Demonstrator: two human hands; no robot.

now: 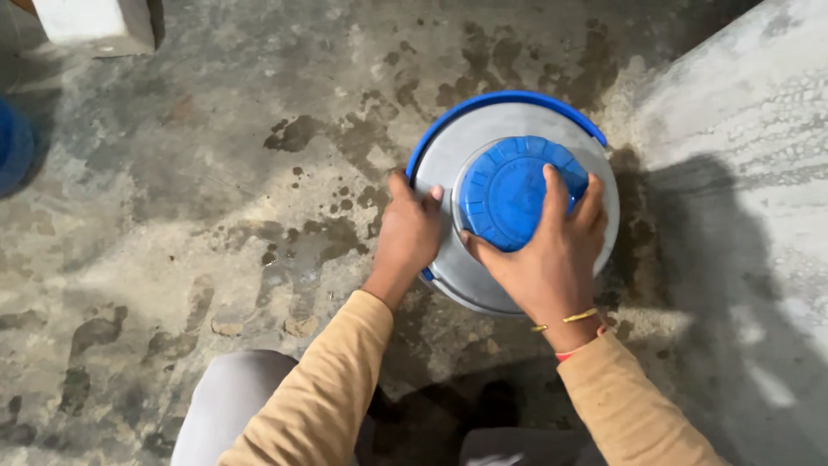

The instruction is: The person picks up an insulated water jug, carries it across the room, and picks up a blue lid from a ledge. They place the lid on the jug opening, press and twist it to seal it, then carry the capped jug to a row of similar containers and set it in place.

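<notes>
Both hands (483, 242) on blue lid (511, 192)

Dim, cool, flat light. Hard dark shadow on the pale concrete slab (742, 216) right of the grey drum (448, 155), so light arrives from the left. Soft shadow below the drum. Blue lid (509, 194) sharp, no glare. Mild softness and stretch toward frame corners.

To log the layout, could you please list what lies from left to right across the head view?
Blue object at the left edge → left hand → blue screw lid → right hand → pale concrete slab.
</notes>
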